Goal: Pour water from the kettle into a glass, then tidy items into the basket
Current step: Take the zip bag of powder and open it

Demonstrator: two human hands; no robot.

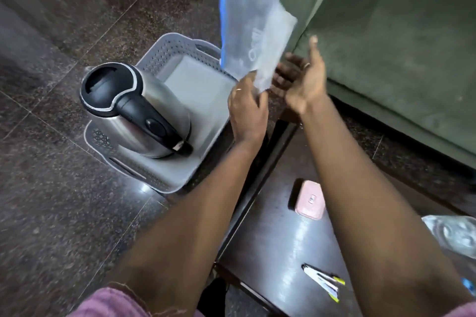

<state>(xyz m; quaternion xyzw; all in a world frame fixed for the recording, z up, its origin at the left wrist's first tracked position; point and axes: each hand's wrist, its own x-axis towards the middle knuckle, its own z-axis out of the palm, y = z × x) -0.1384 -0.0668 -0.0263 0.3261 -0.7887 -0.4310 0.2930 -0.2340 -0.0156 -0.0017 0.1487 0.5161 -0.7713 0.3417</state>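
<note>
A steel kettle (134, 113) with a black lid and handle stands in the near left part of a grey perforated basket (177, 49) on the dark floor. Above the basket's right side, my left hand (246, 108) pinches the lower corner of a clear zip bag (253, 36) with a blue seal strip. The bag stands upright and blurred. My right hand (301, 80) is just right of the bag with its fingers spread and relaxed, holding nothing. No glass shows.
A dark wooden table (278, 244) lies below my right arm. On it are a pink lidded box (309, 199), a few pens (324, 282) and a clear plastic bottle (453, 234) at the right edge. A green sofa (399, 46) fills the upper right.
</note>
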